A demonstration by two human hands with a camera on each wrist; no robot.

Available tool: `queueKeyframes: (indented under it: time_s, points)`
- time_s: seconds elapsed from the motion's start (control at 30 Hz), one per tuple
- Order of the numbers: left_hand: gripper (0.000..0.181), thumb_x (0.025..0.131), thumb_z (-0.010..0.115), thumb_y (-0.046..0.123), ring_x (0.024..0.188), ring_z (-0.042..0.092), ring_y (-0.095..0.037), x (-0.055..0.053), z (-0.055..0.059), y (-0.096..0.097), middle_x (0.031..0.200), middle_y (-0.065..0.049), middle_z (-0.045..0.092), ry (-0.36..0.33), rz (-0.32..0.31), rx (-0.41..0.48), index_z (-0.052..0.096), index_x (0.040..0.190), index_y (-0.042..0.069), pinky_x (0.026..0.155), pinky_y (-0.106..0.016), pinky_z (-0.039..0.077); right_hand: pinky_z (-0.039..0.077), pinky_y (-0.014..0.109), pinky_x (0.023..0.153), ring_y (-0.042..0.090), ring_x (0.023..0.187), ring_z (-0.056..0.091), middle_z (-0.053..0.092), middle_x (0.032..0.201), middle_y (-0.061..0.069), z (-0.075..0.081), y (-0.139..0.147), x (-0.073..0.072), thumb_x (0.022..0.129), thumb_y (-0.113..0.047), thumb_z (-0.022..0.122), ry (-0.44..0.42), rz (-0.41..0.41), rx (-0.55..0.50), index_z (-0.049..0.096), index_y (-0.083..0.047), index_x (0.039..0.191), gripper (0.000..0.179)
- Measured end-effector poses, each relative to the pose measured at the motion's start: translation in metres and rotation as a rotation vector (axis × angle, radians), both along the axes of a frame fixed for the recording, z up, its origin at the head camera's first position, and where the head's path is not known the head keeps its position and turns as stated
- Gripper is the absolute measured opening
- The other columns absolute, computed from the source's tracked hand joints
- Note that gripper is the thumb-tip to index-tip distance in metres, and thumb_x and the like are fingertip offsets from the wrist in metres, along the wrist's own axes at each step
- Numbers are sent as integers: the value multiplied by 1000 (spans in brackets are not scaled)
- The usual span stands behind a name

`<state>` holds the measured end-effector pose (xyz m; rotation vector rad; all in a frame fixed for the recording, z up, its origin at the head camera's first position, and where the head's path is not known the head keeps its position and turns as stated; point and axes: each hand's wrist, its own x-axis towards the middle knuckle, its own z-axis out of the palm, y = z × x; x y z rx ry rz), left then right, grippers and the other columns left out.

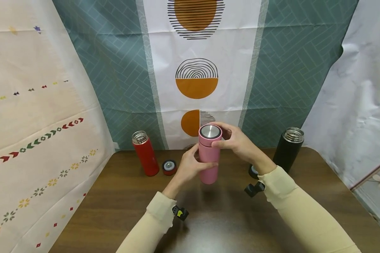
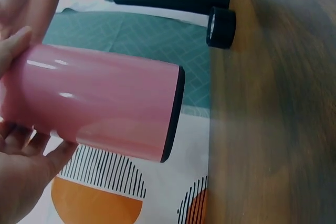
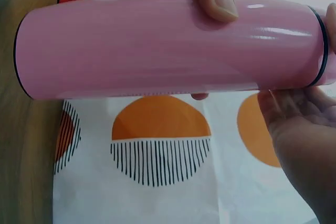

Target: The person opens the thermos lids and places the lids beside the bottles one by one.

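A pink thermos bottle [image 1: 209,158] with a steel-topped pink lid [image 1: 210,131] is held upright between both hands, raised over the table in the left wrist view. My left hand [image 1: 189,166] grips its body from the left, thumb across the front. Up at the lid, my right hand [image 1: 235,140] grips from the right, with its thumb by the seam. The lid sits on the bottle. In the right wrist view the pink body [image 3: 131,45] spans the frame, and the right hand [image 3: 304,135] is at the lid end.
An uncapped red thermos [image 1: 146,156] stands at the back left, its red lid [image 1: 169,167] beside it. At the back right is an uncapped black thermos [image 1: 288,149]; its black lid [image 1: 253,171] is partly behind the right wrist. Patterned cloth [image 1: 123,70] hangs behind the wooden table [image 1: 114,203].
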<state>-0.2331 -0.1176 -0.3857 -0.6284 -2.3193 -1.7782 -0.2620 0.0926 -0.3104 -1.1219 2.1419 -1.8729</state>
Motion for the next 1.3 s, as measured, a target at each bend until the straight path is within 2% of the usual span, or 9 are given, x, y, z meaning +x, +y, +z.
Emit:
queueKeyframes:
  time_s: [0.07,0.13,0.37,0.5,0.77,0.93,1.1,1.17,1.3]
  points:
    - [68,81,90,26,105,70,-22,1,-1,0,124,-1,68,-5,8,8,58,141,19,93,-44,58,53,37,101,32,123,59,62,139,12,-1,0,0,93,-24,78,-16,27,-2,51,-9,150,65]
    - [67,81,90,28,104,70,-21,2,-1,1,123,-1,69,-1,32,16,59,140,18,93,-44,58,52,40,102,31,125,58,59,142,10,-1,-3,2,93,-23,76,-26,10,-14,48,-11,153,67]
    - [64,80,92,32,102,70,-18,3,0,6,118,1,70,-2,115,32,61,135,20,91,-42,57,42,50,112,26,132,54,59,140,9,-3,-17,14,88,-31,84,42,-231,-27,48,-10,149,74]
    - [63,79,92,30,101,70,-18,3,0,7,117,1,70,-2,115,31,62,134,20,90,-42,58,43,51,112,26,130,55,61,137,9,-4,-19,14,87,-31,85,44,-273,-23,51,-8,147,72]
    - [65,79,92,28,100,71,-18,2,0,5,118,0,71,7,82,27,61,135,18,90,-42,58,51,36,102,26,124,59,63,135,10,0,-12,13,86,-29,88,38,-217,-20,55,-9,146,72]
    - [67,80,91,26,103,70,-21,1,2,3,121,-1,69,-2,14,9,60,138,19,91,-42,58,55,34,95,30,118,61,63,136,11,3,-2,8,88,-31,85,-2,-90,-24,54,-9,148,72]
    - [68,80,90,25,106,69,-23,0,3,2,125,-1,68,-8,-34,19,59,141,21,94,-43,57,54,38,100,32,121,60,63,138,11,4,4,4,92,-35,79,-14,14,-6,51,-10,151,70]
    - [66,81,90,26,105,69,-22,1,3,3,124,-1,69,-6,-15,28,60,139,20,93,-43,57,52,39,102,31,124,58,61,141,11,4,2,5,93,-30,77,-21,12,-7,48,-12,154,70]
    - [63,81,90,26,102,70,-20,2,2,5,120,-1,70,-2,33,37,61,136,18,91,-42,58,49,41,104,27,126,57,58,141,9,3,-5,10,91,-24,79,30,-95,8,45,-12,153,72]
